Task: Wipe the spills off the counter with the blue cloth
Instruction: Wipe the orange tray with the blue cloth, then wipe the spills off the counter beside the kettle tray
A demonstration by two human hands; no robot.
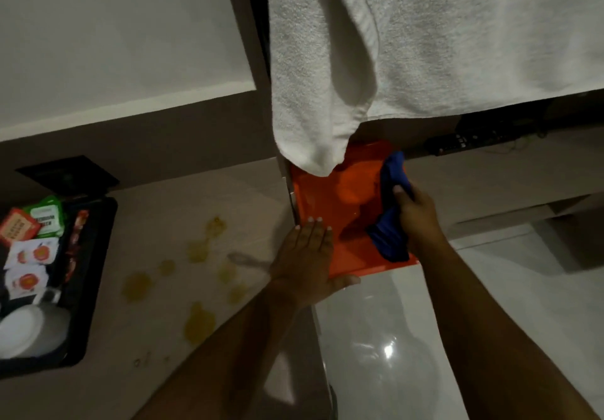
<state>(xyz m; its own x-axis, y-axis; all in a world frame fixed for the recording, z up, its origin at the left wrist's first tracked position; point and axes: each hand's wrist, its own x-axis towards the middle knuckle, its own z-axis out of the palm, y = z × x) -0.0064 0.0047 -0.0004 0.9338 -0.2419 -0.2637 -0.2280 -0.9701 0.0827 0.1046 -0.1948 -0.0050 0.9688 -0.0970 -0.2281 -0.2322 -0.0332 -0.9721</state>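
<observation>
- A white towel (425, 37) hung from above, filling the upper right of the view; its lowest corner drooped over the far left part of an orange tray (313, 204).
- The counter (183, 197) ran pale across the left and centre, marked with several yellow spills (199, 321) scattered between a black tray (98, 256) and the orange one.
- The black tray sat at the counter's left edge, holding sachets (32, 253) in red, green and white, with a white plate (23, 331) at its near end.
- The orange tray lay just right of the spills, at the counter's right edge, beside a glossy white surface (385, 347).
- The left hand (307, 256) lay flat, fingers pressed together, palm down on the tray's near left corner, thumb along the tray's near edge.
- The right hand (415, 214) was closed around the cloth (392, 230), thumb on top, over the right side of the orange tray.
- The cloth, blue and bunched, stuck out above and below the fist; its lower end rested on the tray, well apart from the spills.
</observation>
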